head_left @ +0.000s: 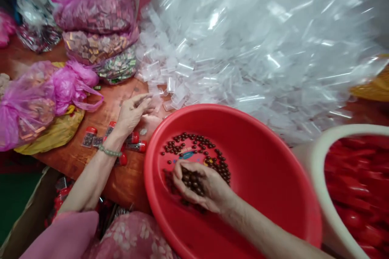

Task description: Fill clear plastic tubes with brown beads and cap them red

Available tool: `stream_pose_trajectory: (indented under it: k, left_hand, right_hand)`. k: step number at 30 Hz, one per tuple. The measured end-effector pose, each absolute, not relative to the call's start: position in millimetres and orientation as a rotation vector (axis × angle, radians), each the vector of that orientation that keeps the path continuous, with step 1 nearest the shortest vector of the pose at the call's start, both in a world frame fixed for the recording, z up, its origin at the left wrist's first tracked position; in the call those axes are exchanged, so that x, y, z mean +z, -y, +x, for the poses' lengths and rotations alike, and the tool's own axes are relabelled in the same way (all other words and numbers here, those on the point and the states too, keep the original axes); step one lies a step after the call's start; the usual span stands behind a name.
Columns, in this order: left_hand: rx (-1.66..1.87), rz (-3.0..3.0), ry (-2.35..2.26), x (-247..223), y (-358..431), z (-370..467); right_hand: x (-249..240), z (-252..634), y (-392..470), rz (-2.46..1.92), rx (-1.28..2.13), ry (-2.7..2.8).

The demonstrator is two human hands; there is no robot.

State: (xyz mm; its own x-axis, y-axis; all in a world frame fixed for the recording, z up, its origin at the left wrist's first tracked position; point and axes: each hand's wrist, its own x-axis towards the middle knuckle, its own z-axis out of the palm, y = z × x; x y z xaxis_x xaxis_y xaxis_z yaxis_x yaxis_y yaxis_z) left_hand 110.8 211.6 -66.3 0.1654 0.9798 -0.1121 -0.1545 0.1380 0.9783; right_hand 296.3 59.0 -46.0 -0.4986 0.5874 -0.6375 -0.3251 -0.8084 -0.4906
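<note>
— Two hands at work: what has each got?
— The right hand [199, 184] is cupped around brown beads [194, 151] inside the red basin [267, 162] at the wooden table's [133, 182] near edge. The left hand [133, 111], fingers loosely curled, touches small clear bags [243, 40] heaped to the far edge — pink sacks [94, 8] fill the far left corner.

I see a reddish wooden desk [91, 145] crowded with stock: a big heap of clear plastic sleeves [258, 40] across the back, pink bags [91, 12] of small wrapped pieces stacked at the left, a yellow bag [57, 133] under more pink ones, little red-capped vials [133, 141] near the edge, and a red basin [267, 162] overhanging the front
</note>
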Motion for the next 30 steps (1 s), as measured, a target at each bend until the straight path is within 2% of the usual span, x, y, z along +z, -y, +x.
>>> stream_pose_trajectory:
  k: [8, 12, 18, 24, 30]
  left_hand:
    - [0.949, 1.017, -0.752, -17, -133, 124]
    - [0.802, 1.207, -0.764, -7, -100, 140]
    - [0.71, 1.396, -0.893, -12, -76, 155]
    - [0.884, 0.981, -0.914, -11, -71, 170]
    - [0.94, 0.83, -0.813, 2, -64, 177]
  right_hand:
    - [5, 307, -94, -0.969, 1.681, 0.372]
    - [19, 300, -100, -0.939, 1.508, 0.193]
    - [28, 301, -90, -0.944, 1.481, 0.007]
    - [28, 301, -72, -0.94, 1.453, 0.06]
    - [19, 296, -58, -0.988, 1.49, 0.105]
